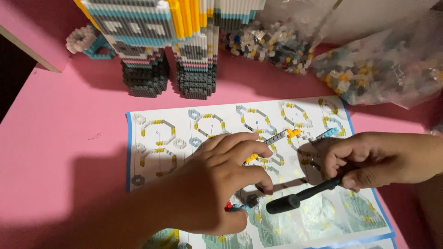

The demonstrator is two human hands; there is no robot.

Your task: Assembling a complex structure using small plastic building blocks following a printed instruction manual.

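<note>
Our left hand (pixel 217 184) pinched thin strip of tiny bricks (pixel 272 140) over instruction sheet (pixel 152 138) on pink surface (pixel 60 138); strip's near end hidden under fingers. Our right hand (pixel 369 159) gripped black tool (pixel 300 197), handle buried in fist. Block figure (pixel 161 41) cut off above. Bagged bricks (pixel 383 64) blurred.

Instruction sheet (pixel 161 121): smooth printed paper with a slight sheen, lying on a matt pink table (pixel 60 138). Tool (pixel 302 194): matt black plastic; built figure (pixel 161 41) at the table's far edge: ribbed plastic bricks. Bags (pixel 392 60) at the far right corner: clear, crinkled, glossy plastic film.
</note>
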